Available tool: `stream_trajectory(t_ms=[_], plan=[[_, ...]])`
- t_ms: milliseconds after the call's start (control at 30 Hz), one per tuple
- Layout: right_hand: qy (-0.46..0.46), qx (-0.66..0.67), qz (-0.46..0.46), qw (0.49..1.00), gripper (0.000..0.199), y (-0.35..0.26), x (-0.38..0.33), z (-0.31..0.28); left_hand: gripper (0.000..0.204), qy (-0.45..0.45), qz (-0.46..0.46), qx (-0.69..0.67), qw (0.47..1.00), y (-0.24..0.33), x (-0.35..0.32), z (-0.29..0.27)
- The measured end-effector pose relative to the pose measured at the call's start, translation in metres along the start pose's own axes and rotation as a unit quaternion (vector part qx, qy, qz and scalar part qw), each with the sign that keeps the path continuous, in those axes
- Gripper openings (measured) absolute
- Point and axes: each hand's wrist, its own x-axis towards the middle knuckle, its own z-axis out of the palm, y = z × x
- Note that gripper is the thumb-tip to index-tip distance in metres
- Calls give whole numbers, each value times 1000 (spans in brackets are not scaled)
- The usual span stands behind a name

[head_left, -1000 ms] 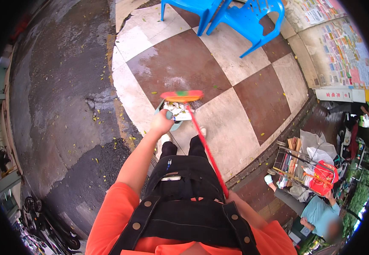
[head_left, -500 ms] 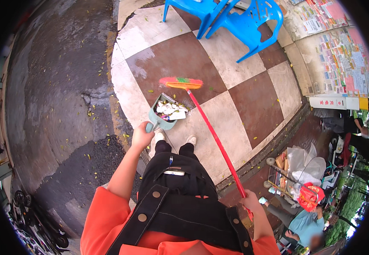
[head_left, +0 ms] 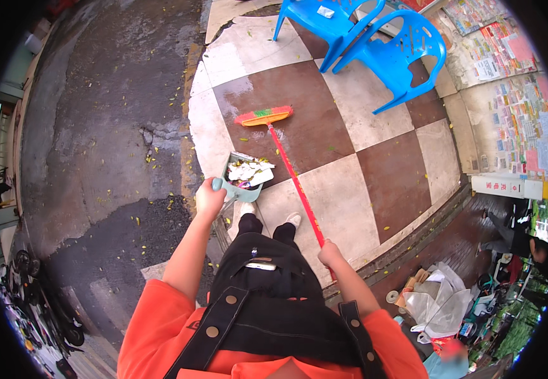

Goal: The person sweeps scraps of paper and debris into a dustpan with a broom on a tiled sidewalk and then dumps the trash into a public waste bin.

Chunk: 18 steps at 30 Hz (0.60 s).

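Note:
My left hand [head_left: 209,199] is closed round the handle of a pale green dustpan [head_left: 243,194], in front of my shoes. White scraps [head_left: 248,172] and other litter lie heaped in the pan. My right hand [head_left: 330,252] grips the red pole of a broom [head_left: 297,186], near the pole's upper end. The pole slants away to the broom head [head_left: 264,116], which has an orange body with red and green bristles. That head is over a brown tile, beyond the dustpan and apart from it.
Two blue plastic chairs [head_left: 406,54] stand at the far right on the checkered paving [head_left: 324,202]. Wet asphalt [head_left: 109,126] with scattered leaves borders it on the left. A wall with pasted notices [head_left: 520,120] and a loaded cart with plastic bags [head_left: 438,303] are at the right, near other people.
The broom head has shifted slightly left, and my right hand has moved forward and left with the pole. My left hand still holds the dustpan. At the right, a person in blue has shifted lower.

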Motion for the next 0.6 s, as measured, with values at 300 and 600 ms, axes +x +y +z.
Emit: stream_trajectory(t_ms=[300, 600], plan=[[90, -175, 27, 980, 23, 145, -126, -35, 43, -56, -18, -36, 998, -20, -16, -22], [89, 118, 86, 985, 28, 200, -141, 50, 40, -258, 119, 160, 945, -11, -29, -42]])
